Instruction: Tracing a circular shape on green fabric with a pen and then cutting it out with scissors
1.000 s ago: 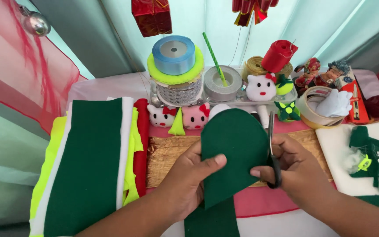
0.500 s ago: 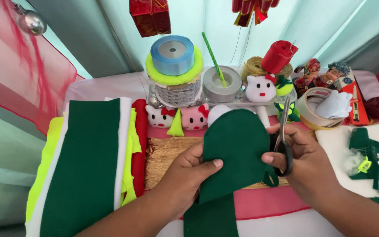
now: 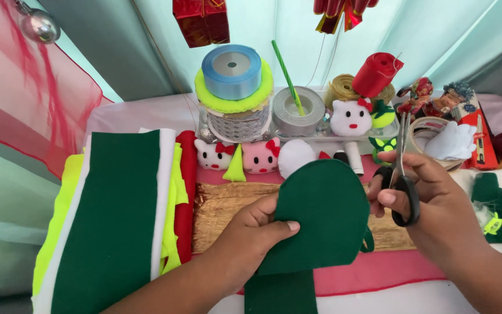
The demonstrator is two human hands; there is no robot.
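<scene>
Dark green felt piece (image 3: 321, 215), black-handled scissors (image 3: 403, 186), blue ribbon roll (image 3: 232, 71)

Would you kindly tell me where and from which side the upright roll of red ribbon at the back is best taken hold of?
Grip the red ribbon roll around its upper curved side, coming from above and the front: it stands tilted and free at the top, while gold ribbon and toys crowd its base.

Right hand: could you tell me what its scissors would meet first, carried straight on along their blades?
The right hand points the scissors up-table; probably the tape roll first, though depth is unclear.
</scene>
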